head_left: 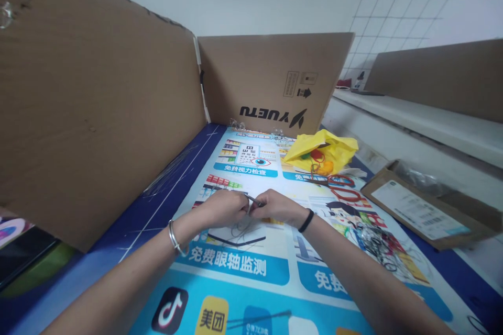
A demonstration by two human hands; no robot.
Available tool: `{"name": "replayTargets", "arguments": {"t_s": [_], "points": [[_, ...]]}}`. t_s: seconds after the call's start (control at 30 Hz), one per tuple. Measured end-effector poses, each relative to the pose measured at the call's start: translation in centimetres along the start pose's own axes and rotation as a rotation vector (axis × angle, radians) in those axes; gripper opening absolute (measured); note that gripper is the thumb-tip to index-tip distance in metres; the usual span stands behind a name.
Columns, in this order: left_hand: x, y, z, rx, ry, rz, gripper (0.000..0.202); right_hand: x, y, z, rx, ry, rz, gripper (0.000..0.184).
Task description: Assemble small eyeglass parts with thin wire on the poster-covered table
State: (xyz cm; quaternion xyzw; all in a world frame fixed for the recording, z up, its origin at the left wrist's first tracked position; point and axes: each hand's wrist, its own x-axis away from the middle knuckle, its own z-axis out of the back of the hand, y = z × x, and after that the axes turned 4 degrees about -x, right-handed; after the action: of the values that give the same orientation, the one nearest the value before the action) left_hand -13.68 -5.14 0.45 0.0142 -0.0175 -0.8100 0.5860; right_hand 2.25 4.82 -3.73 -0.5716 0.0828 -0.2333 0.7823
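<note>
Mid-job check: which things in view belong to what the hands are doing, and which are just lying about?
Seemingly in the job:
left hand
right hand
thin dark piece between them
thin loops below the hands

Seemingly just lying about, untouched:
yellow bag
tangled silvery pile
small cardboard box

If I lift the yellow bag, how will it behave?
The yellow bag is probably floppy, given its creased, thin-looking sides. Lifting it may spill the orange bundle, which sits at its open mouth.
</note>
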Motion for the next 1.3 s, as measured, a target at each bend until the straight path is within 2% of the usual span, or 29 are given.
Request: {"name": "replayTargets", "arguments": {"t_s": [0.1,0.2,0.37,0.53,0.63,0.77,1.03,1.3], "points": [[0.0,0.0,-0.3,0.040,0.037,-0.026,0.022,0.1,-0.3,-0.1,0.015,0.032,-0.021,0.013],[-0.3,-0.4,-0.8,0.147,0.129,0.002,0.020,0.1,-0.7,-0.3,-0.052,0.083,-0.052,0.009],[-1.4,-1.6,-1.9,0.607,0.319,0.132,0.017,-0.3,-0.7,-0.3,-0.279,0.260,-0.031,0.015],[-2.0,-1.9,-3.1,1.102,0.300,0.325,0.022,-0.7,0.1,-0.3,-0.419,0.319,0.014,0.021],[-2.0,-1.5,-3.6,1.280,0.289,0.365,0.022,-0.6,0.2,-0.4,-0.400,0.326,0.006,0.022],[-2.1,-0.8,-3.9,1.343,0.348,0.425,0.019,-0.6,-0.2,-0.7,-0.337,0.311,0.012,0.021],[-2.2,0.1,-4.0,1.283,0.491,0.472,0.017,-0.4,-1.0,-1.2,-0.316,0.285,0.009,0.020],[-2.2,-0.2,-3.8,1.306,0.504,0.442,0.017,-0.6,-0.5,-1.6,-0.330,0.328,0.021,0.022]]}}
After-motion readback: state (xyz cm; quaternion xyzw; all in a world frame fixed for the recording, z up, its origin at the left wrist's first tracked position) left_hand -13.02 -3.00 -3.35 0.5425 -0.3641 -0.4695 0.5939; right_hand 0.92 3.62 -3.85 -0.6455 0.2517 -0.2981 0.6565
